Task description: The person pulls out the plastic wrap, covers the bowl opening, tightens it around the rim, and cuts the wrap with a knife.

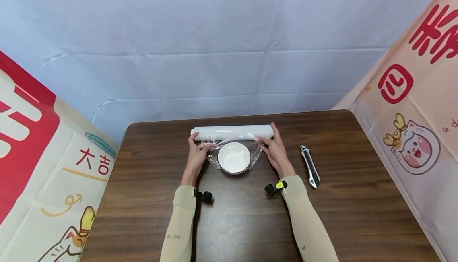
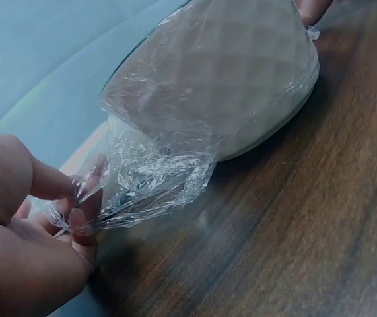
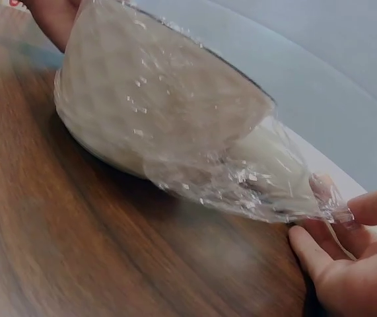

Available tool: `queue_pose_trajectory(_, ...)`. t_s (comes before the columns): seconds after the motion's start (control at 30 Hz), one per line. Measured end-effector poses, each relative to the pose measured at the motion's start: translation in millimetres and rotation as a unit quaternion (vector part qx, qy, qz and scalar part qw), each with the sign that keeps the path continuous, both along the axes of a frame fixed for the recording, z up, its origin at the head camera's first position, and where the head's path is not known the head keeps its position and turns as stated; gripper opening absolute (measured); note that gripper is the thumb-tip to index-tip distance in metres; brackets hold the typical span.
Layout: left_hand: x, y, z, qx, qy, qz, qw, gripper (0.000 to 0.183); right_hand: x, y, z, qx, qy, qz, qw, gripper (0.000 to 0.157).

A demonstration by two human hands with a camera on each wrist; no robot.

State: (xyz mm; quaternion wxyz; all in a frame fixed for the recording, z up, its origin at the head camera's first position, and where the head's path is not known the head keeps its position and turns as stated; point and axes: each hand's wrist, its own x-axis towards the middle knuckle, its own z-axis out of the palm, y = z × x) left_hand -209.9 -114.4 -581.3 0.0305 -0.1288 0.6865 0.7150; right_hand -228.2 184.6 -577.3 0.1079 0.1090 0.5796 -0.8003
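Observation:
A white bowl [image 1: 234, 158] with a dark rim and a quilted side stands on the table under clear cling film [image 2: 162, 178]. Behind it lies the white roll of cling film [image 1: 234, 132], from which the sheet runs over the bowl. My left hand [image 1: 195, 156] pinches the gathered film at the bowl's left, its fingers by the roll's left end. At the other side, my right hand [image 1: 277, 152] pinches the film between thumb and fingers, beside the roll's right end. In both wrist views the film hangs crumpled between bowl and fingers.
To the right of the right hand, a utility knife [image 1: 310, 166] lies on the brown wooden table [image 1: 236, 222]. A pale cloth backdrop [image 1: 214, 75] rises behind the far edge, with printed cloths at both sides. Each wrist wears a small black camera.

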Motion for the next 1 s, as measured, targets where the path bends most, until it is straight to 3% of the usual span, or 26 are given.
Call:
queue_pose_trajectory(0.1,-0.4,0.3,-1.4,0.018,-0.001,-0.001,0.9998,0.069,4.0,8.3,5.3,0.035,-0.012,-0.006,0.999,0.072)
queue_pose_trajectory(0.17,-1.1,0.5,-2.6,0.032,0.000,-0.003,0.9995,0.066,9.2,18.3,12.6,0.086,-0.013,-0.021,0.996,0.065)
queue_pose_trajectory(0.27,-1.7,0.3,-2.6,0.049,0.003,-0.005,0.9988,0.059,21.3,37.1,28.7,0.204,0.006,-0.048,0.978,0.048)
queue_pose_trajectory(0.33,-2.2,-0.8,-2.7,0.055,0.003,-0.002,0.9985,0.056,31.9,51.6,39.2,0.305,0.030,-0.053,0.950,0.042)
queue_pose_trajectory(0.47,-3.8,-4.3,-3.0,0.056,0.003,-0.005,0.9984,0.054,57.8,82.6,53.3,0.476,0.056,-0.045,0.876,0.044)
queue_pose_trajectory(0.53,-4.2,-6.2,-3.2,0.047,0.004,-0.011,0.9988,0.053,70.6,96.8,55.2,0.522,0.056,-0.025,0.851,0.047)
queue_pose_trajectory(0.6,-4.1,-7.4,-2.4,0.039,0.005,-0.016,0.9991,0.052,82.6,108.9,53.9,0.553,0.046,0.007,0.832,0.055)
queue_pose_trajectory(0.77,-4.1,-8.4,0.6,0.037,0.004,-0.016,0.9992,0.049,104.5,125.1,41.5,0.592,0.019,0.076,0.802,0.082)
queue_pose_trajectory(0.87,-5.0,-8.9,1.4,0.040,0.002,-0.016,0.9991,0.049,111.9,127.2,34.0,0.604,0.007,0.080,0.793,0.088)
queue_pose_trajectory(1.0,-5.4,-10.4,1.4,0.037,0.000,-0.016,0.9992,0.047,116.1,126.9,28.0,0.610,0.002,0.070,0.790,0.081)
